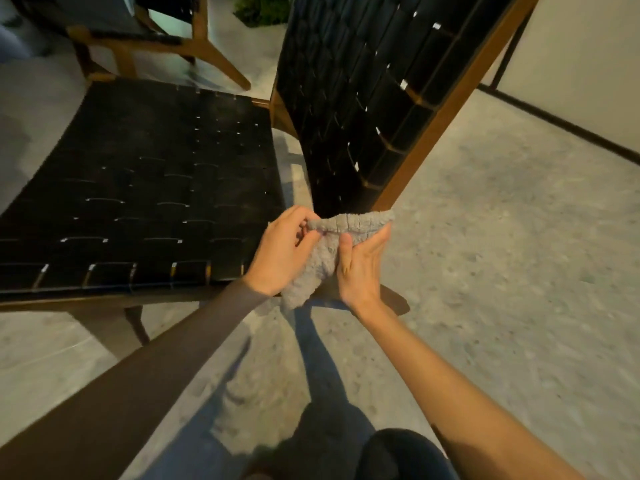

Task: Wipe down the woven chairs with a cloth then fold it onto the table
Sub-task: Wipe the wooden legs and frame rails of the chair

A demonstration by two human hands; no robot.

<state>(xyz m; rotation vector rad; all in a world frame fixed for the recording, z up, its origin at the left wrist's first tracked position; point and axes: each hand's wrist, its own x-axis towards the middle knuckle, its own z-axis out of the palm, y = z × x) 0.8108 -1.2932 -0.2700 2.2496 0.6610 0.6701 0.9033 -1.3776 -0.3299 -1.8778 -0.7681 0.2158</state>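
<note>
A grey fluffy cloth (349,225) hangs bunched between both hands, just off the front right corner of a black woven chair seat (149,188). My left hand (282,249) pinches its upper left edge. My right hand (360,268) grips its right side, thumb pressed on the front. The chair's woven backrest (363,98), in a brown wooden frame (446,112), leans up behind the cloth. The cloth touches neither seat nor backrest, as far as I can see.
A second woven chair (138,26) with wooden legs stands at the back left. A green plant (263,8) sits at the top centre. Speckled stone floor (502,271) spreads to the right up to a pale wall (588,64) with a dark base strip.
</note>
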